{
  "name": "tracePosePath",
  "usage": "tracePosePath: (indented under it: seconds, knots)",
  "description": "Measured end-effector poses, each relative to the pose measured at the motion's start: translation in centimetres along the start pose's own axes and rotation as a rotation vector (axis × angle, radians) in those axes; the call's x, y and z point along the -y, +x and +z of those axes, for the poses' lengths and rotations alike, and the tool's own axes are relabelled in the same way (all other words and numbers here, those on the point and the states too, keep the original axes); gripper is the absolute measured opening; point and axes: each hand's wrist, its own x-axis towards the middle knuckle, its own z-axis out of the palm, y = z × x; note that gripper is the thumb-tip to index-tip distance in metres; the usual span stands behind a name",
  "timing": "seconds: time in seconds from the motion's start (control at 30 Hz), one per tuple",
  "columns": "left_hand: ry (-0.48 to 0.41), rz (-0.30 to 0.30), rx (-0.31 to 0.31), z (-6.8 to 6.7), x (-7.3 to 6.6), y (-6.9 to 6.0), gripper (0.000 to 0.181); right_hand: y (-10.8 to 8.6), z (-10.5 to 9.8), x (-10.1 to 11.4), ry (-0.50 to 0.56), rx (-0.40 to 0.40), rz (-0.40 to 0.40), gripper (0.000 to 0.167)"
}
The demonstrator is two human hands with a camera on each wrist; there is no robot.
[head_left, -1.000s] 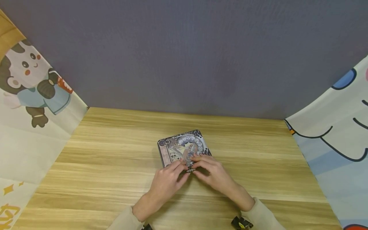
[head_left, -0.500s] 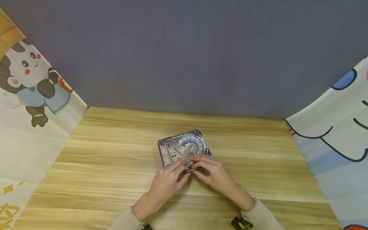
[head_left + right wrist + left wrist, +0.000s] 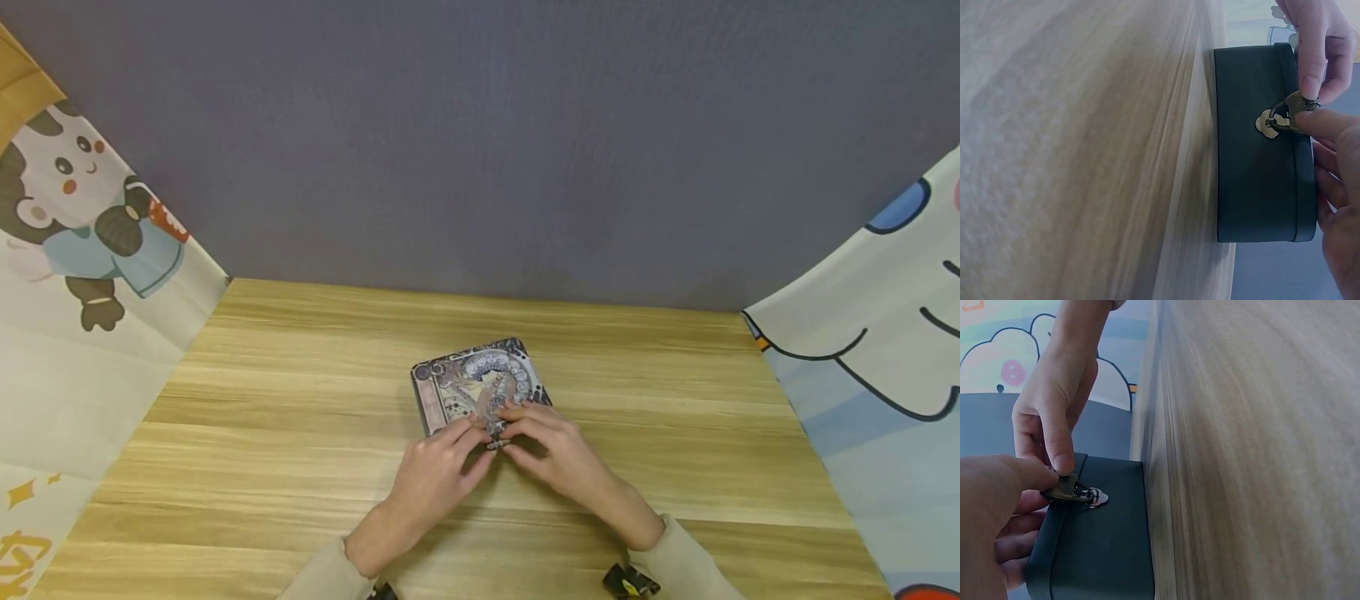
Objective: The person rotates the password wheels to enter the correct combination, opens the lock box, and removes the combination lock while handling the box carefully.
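Note:
A box with a patterned, pictured lid (image 3: 491,375) stands on the table; its dark front side (image 3: 1250,181) shows in both wrist views. A bronze-coloured padlock (image 3: 1063,489) hangs at the pale metal clasp (image 3: 1266,124) on that front, its shackle passing through the clasp. Whether the shackle is locked I cannot tell. My left hand (image 3: 435,467) pinches the padlock between thumb and fingers from the left. From the right, my right hand (image 3: 558,450) also pinches it, its thumb lying on the lock body in the right wrist view. Fingers of both hands lie over the lid's near edge.
The wood-grain table (image 3: 262,417) extends around the box on all sides. A grey panel (image 3: 480,150) rises behind it. Cartoon-printed sheets stand at the left (image 3: 90,375) and right (image 3: 885,400).

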Motion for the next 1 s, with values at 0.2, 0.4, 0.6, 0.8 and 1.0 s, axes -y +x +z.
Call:
tracePosePath:
  seconds: [0.2,0.4,0.6,0.8,1.0]
  knots:
    - [-0.014,-0.008,-0.001,0.04,-0.03,0.01,0.03,0.06,-0.03,0.04,0.003,-0.007,-0.016,0.024]
    - [-0.011,-0.008,-0.004,0.04,-0.03,0.03,0.031,0.11,-0.08,0.14,0.003,-0.003,-0.014,0.024]
    - [-0.007,0.0,-0.012,0.04,0.0,0.04,0.031,0.12,-0.08,0.07,0.003,-0.001,-0.014,0.023]
    - [0.002,0.009,-0.017,0.05,0.05,-0.01,0.033,0.12,-0.05,0.05,0.0,-0.003,-0.016,0.022]
    - [0.009,0.013,-0.018,0.04,0.04,-0.03,0.033,0.08,-0.02,0.03,-0.004,-0.005,-0.012,0.022]
